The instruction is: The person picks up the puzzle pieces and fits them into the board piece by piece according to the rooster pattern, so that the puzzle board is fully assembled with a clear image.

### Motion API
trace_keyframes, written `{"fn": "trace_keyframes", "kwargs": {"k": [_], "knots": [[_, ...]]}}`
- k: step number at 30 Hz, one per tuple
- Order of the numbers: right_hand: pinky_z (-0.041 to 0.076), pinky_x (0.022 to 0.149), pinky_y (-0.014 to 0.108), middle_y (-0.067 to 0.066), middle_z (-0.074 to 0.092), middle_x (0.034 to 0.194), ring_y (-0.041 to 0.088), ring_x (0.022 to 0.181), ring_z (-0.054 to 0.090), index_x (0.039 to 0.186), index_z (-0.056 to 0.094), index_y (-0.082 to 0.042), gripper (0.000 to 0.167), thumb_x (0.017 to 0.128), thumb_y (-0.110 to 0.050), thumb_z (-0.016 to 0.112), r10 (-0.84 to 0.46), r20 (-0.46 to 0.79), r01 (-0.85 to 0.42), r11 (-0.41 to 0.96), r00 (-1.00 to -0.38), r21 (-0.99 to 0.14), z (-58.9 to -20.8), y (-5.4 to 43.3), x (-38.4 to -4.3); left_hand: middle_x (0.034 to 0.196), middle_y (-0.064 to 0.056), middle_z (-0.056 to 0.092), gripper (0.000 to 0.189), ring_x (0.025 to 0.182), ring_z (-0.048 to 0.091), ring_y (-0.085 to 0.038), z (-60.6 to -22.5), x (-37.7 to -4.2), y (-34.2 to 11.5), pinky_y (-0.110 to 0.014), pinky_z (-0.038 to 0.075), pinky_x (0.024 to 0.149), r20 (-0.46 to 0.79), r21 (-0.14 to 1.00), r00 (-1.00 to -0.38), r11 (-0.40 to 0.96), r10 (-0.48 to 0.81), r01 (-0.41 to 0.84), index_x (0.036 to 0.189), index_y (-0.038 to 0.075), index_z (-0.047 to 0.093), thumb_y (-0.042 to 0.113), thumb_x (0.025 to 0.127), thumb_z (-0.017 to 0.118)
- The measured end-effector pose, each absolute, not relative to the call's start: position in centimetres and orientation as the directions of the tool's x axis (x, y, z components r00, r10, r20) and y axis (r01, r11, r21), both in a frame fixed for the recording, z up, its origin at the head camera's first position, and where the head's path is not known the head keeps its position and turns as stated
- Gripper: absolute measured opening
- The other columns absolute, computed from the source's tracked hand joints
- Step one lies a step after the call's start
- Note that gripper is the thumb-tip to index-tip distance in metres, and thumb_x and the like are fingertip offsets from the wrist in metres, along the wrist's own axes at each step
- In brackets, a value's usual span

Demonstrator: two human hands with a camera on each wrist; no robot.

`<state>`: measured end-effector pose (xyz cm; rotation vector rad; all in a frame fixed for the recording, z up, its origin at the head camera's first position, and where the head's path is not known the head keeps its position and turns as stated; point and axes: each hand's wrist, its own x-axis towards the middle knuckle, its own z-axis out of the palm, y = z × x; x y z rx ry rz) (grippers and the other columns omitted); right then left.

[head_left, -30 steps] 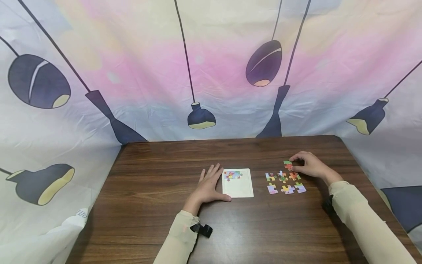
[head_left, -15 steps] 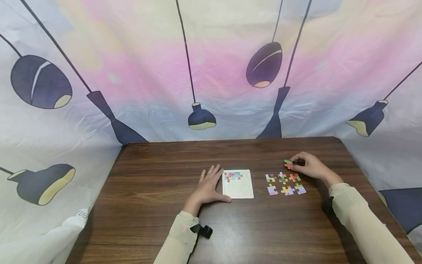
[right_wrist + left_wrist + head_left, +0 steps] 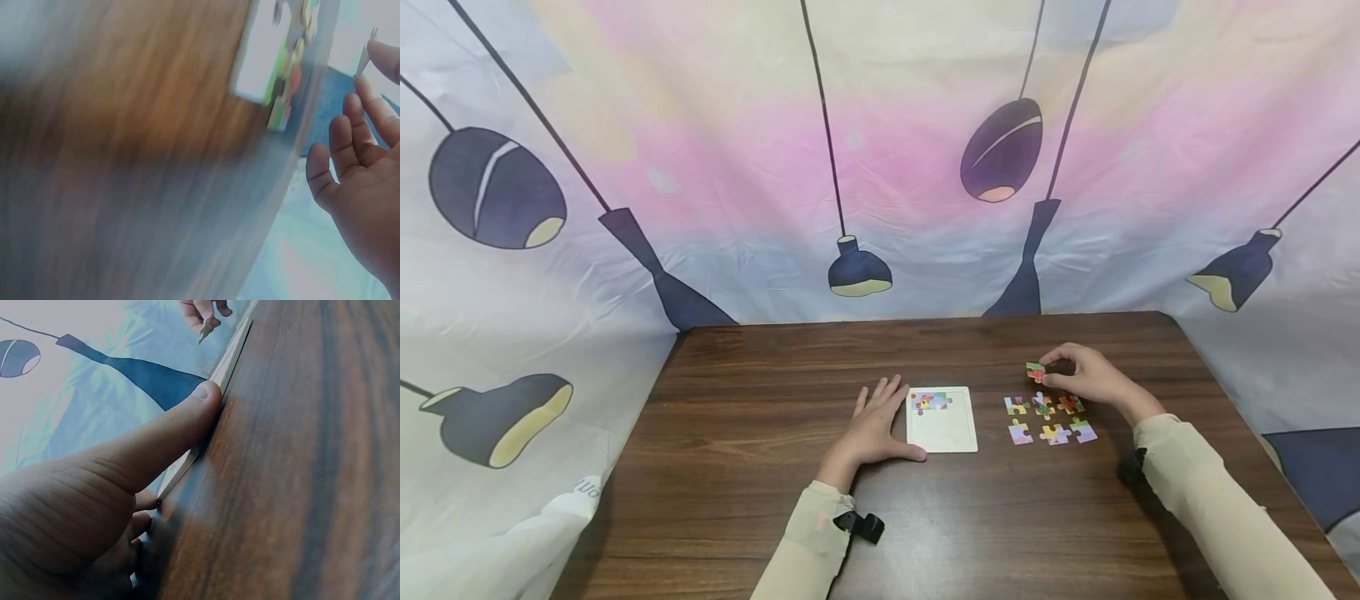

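Observation:
A white square puzzle tray (image 3: 942, 432) lies flat on the table, with a few joined puzzle pieces (image 3: 930, 402) in its upper left. My left hand (image 3: 868, 433) rests against the tray's left side, fingers spread and straight, with the thumb at the near corner. In the left wrist view the thumb (image 3: 178, 425) touches the tray edge. My right hand (image 3: 1086, 373) pinches a green and red puzzle piece (image 3: 1035, 372) between thumb and index finger, raised off the table. Its remaining fingers are lightly bent in the right wrist view.
Several loose puzzle pieces (image 3: 1054, 434) lie in two rows to the right of the tray. The dark wooden table (image 3: 737, 417) ends at a printed cloth backdrop (image 3: 722, 167) behind and at both sides.
The green and red puzzle piece has been lifted off the table. My right hand has carried it left, above the loose rows. The left hand stays by the tray.

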<state>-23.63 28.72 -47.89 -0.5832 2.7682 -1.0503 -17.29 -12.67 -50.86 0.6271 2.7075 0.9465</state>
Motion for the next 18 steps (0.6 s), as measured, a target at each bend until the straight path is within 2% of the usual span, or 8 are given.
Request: {"fn": "trace_keyframes", "kwargs": {"k": [10, 12, 16, 18], "knots": [[0.054, 0.089, 0.05, 0.018, 0.067, 0.126, 0.029, 0.108, 0.064, 0.124, 0.072, 0.0, 0.033, 0.099, -0.02, 0.077, -0.462, 0.039, -0.367, 0.649, -0.886, -0.667, -47.6, 26.3, -23.7, 0.175, -0.016, 0.018, 0.122, 0.163, 0.007, -0.035, -50.7, -17.3, -12.6, -0.06, -0.002, 0.129, -0.062, 0.632, -0.888, 0.706, 0.457, 0.319, 0.167, 0.005, 0.03, 0.052, 0.075, 0.094], [0.055, 0.086, 0.046, 0.018, 0.067, 0.125, 0.024, 0.103, 0.064, 0.124, 0.072, 0.0, 0.032, 0.099, -0.02, 0.077, -0.474, 0.043, -0.376, 0.637, -0.88, -0.672, -47.5, 25.7, -23.7, 0.175, -0.015, 0.018, 0.122, 0.163, 0.006, -0.035, -50.7, -17.3, -12.6, -0.06, -0.002, 0.129, -0.064, 0.63, -0.888, 0.708, 0.456, 0.318, 0.167, 0.006, 0.03, 0.053, 0.075, 0.094], [0.053, 0.069, 0.035, 0.018, 0.067, 0.125, 0.015, 0.079, 0.058, 0.123, 0.072, 0.0, 0.031, 0.098, -0.016, 0.077, -0.49, 0.04, -0.376, 0.613, -0.871, -0.694, -47.5, 24.6, -23.8, 0.175, -0.016, 0.018, 0.122, 0.163, 0.007, -0.035, -50.7, -17.2, -12.6, -0.06, -0.001, 0.129, -0.065, 0.63, -0.888, 0.709, 0.455, 0.317, 0.167, 0.005, 0.03, 0.053, 0.075, 0.094], [0.051, 0.066, 0.032, 0.018, 0.067, 0.125, 0.014, 0.076, 0.056, 0.123, 0.072, 0.0, 0.03, 0.098, -0.015, 0.077, -0.498, 0.038, -0.376, 0.601, -0.866, -0.705, -47.6, 24.1, -23.7, 0.174, -0.017, 0.018, 0.123, 0.163, 0.007, -0.036, -50.7, -17.2, -12.7, -0.06, -0.001, 0.129, -0.062, 0.63, -0.889, 0.709, 0.453, 0.317, 0.167, 0.004, 0.03, 0.052, 0.074, 0.095]]}}
